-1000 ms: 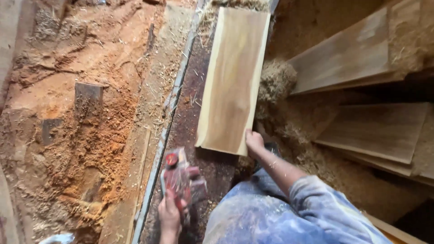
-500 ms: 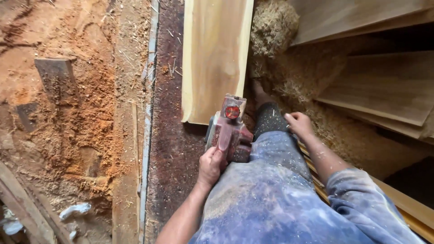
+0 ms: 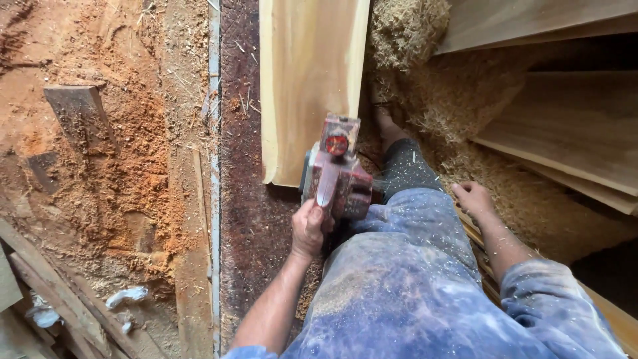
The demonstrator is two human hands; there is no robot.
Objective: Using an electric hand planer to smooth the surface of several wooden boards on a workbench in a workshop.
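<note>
Red handheld electric planer (image 3: 335,174), likely heavy and rigid, sits at the near end of pale long wooden plank (image 3: 308,86); best held by its top handle. Left hand (image 3: 310,228) is wrapped tight around that handle. Right hand (image 3: 473,198) hangs loosely open, holding nothing, over wood shavings (image 3: 531,206).

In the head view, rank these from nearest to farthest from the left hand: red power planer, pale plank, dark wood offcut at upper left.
1. Red power planer: gripped by the left hand.
2. Pale plank: ahead, just beyond the planer.
3. Dark wood offcut: far left, on orange sawdust.

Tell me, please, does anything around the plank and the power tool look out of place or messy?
Yes: wood shavings lie heaped right of the pale plank, and the left hand rests the red planer over its near end.
</note>
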